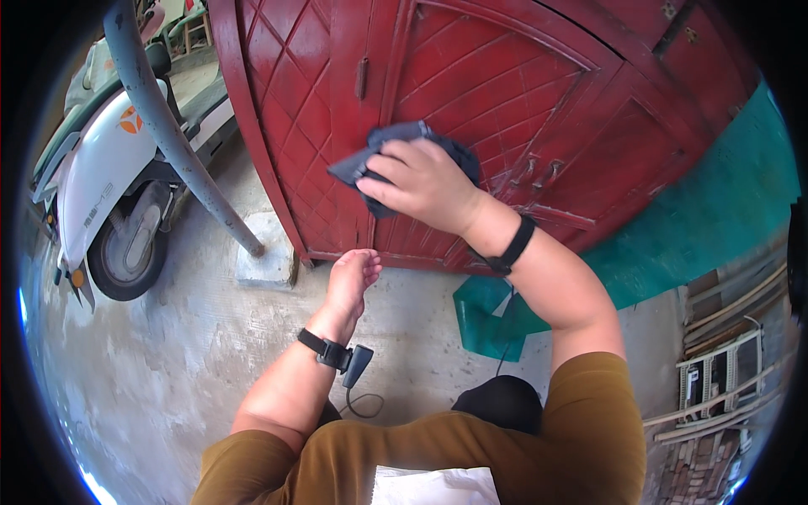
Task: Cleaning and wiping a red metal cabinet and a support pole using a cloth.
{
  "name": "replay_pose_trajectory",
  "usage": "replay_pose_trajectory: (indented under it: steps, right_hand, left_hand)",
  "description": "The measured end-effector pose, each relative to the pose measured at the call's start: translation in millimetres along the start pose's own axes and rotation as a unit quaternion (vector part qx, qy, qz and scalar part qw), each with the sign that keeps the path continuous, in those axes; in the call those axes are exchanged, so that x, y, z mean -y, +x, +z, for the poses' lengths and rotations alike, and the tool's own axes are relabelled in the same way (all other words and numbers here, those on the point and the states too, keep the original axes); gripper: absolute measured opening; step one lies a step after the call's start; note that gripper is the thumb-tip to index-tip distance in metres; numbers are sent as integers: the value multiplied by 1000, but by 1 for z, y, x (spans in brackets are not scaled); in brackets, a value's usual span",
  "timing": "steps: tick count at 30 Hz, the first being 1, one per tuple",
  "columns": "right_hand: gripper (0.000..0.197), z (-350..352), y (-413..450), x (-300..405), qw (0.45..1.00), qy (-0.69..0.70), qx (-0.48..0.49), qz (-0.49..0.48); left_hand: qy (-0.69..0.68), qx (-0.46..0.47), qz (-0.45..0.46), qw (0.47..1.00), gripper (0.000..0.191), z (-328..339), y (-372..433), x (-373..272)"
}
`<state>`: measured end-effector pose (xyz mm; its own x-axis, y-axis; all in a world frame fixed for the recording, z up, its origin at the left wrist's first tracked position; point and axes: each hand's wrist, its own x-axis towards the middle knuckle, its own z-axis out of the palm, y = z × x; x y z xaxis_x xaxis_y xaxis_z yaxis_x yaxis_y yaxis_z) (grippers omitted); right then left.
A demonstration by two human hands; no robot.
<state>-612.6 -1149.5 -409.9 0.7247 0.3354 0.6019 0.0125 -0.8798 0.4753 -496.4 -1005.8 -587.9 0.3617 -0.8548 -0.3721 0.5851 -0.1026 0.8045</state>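
Note:
A dark grey-blue cloth (464,158) is bunched under my right hand (426,183), pressed against the carved front of a red wooden cabinet (480,69). The cloth lies close to the panel with crossing grooves, and its pointed corner sticks out to the left. Metal pull handles (544,173) show to the right of the hand. My left hand (355,274) is held just in front of the cabinet's lower edge, its fingers curled; whether anything is inside them cannot be told. Each wrist wears a black strap, and a cable hangs from the left one.
A white electric scooter (110,170) stands at the left, behind a leaning grey metal pole (170,145) set on a concrete block (268,252). Green sheeting (682,221) lies beside the cabinet at the right. Wooden poles and a metal rack (719,372) are at the far right.

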Motion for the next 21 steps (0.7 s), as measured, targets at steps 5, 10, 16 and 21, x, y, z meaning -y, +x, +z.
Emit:
replay_pose_trajectory:
  steps: [5, 10, 16, 21]
  right_hand:
    - [35, -66, -17, -9, 995, -77, -62, 30]
    - [38, -103, 13, -65, 923, -305, -201, 122]
    - [43, -53, -3, -40, 957, -224, -81, 165]
    - [25, -21, -66, -2, 991, -85, 55, 93]
  left_hand:
    - [8, -2, 8, 1000, 19, -15, 6, 7]
    - [6, -3, -2, 1000, 19, -7, 10, 14]
    - [26, 2, -3, 1000, 19, 1, 8, 18]
    - [30, 14, -2, 999, 18, 4, 10, 22]
